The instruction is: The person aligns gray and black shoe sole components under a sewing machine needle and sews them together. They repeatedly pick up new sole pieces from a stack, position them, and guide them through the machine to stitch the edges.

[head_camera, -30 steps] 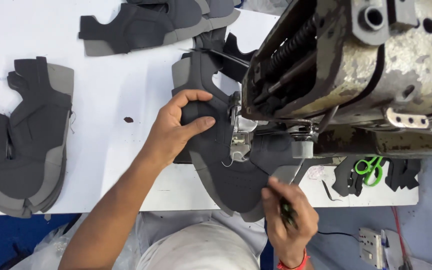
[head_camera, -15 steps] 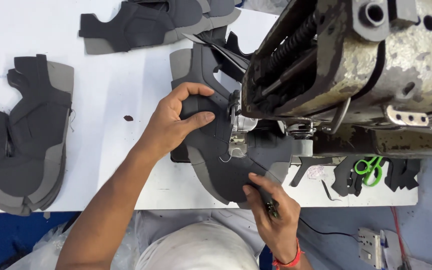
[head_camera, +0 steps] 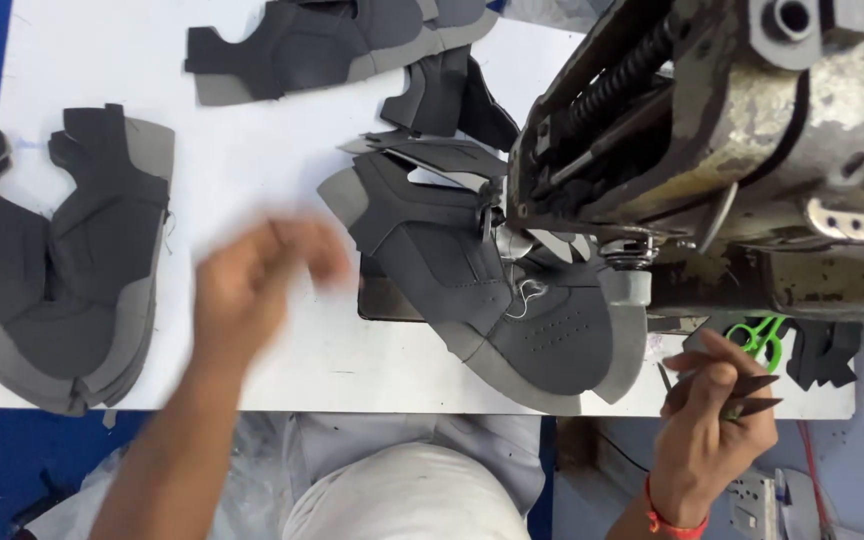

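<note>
The white surface [head_camera: 252, 150] carries a worn grey sewing machine [head_camera: 732, 130] over its right edge. A stack of dark grey shoe upper pieces [head_camera: 62, 270] lies at the left edge, and another such pile [head_camera: 322, 40] sits at the far edge. One shoe upper [head_camera: 492, 290], dark with a lighter grey border, lies under the machine's needle area, reaching toward the near edge, touched by neither hand. The left hand [head_camera: 252, 290] hangs blurred above the surface left of that upper; whether its fingers are spread or closed cannot be told. The right hand [head_camera: 712, 420] sits past the near right corner, fingers [head_camera: 697, 362] pinching small dark thread snips [head_camera: 742, 395]. Green-handled scissors [head_camera: 767, 335] lie beneath the machine.
</note>
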